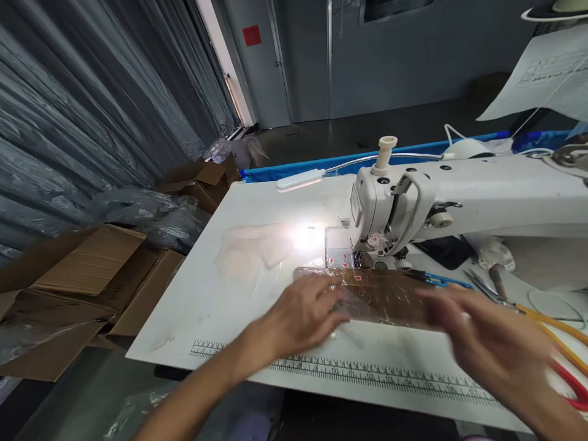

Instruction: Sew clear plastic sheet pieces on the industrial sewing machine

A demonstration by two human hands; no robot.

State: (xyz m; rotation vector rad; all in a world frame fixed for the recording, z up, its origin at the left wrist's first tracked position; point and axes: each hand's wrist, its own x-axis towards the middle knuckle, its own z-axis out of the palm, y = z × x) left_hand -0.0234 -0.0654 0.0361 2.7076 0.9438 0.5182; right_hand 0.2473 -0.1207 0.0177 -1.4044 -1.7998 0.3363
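Note:
A brown strip (pixel 390 297), shiny and partly see-through, lies in front of the sewing machine (pixel 381 208). My left hand (pixel 305 312) rests on its left end with bent fingers, thumb apart from them. Small red marks show on the strip and near the needle plate (pixel 339 240). Over the strip's right end, my right hand (pixel 491 334) is smeared by motion, so its grip is unclear. Blue-handled thread snips (pixel 443 280) lie just beyond its fingertips. Metal scissors (pixel 487 285) lie to the right of the snips.
A lit lamp (pixel 301 180) shines on pale sheer fabric (pixel 250 248) on the white table (pixel 184 306). A printed ruler (pixel 367 373) runs along the front edge. Orange handles (pixel 563 337) and a red handle (pixel 572 386) lie at right. Cardboard boxes (pixel 92 263) stand at left.

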